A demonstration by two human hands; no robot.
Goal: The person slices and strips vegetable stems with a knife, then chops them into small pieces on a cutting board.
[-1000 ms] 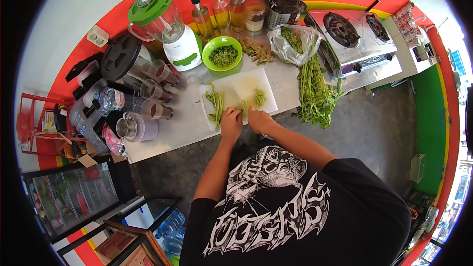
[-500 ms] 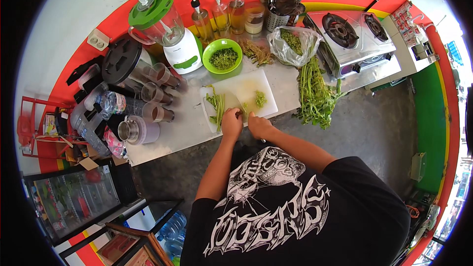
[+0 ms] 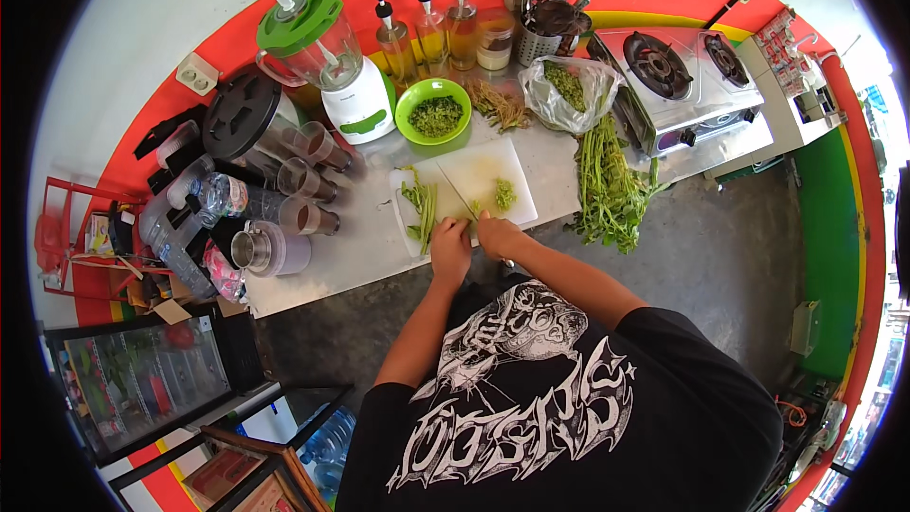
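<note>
Hands meet at the near edge of the white cutting board (image 3: 493, 171), which lies toward the front edge of the worktop (image 3: 365, 246). The left hand (image 3: 450, 248) is curled, fingers drawn together and pressed down on the near ends of a bundle of green stalks (image 3: 422, 207) that runs across the board's left part. The right hand (image 3: 498, 232) is closed around a knife handle; the thin blade (image 3: 457, 194) angles away from it over the board, just beside the stalks. How tightly either hand grips cannot be told at this size. A small heap of chopped greens (image 3: 504, 194) sits on the board's right part, apart from the blade. Behind the board, toward the back edge, stands a green bowl (image 3: 433, 112) of chopped greens, with a blender (image 3: 327, 52) to its left and three pump bottles (image 3: 427, 24) along the wall. A long bunch of leafy stems (image 3: 611, 185) lies at the worktop's right edge, next to a gas stove (image 3: 687, 76). Several cups (image 3: 308, 180) lie tipped at the left.
</note>
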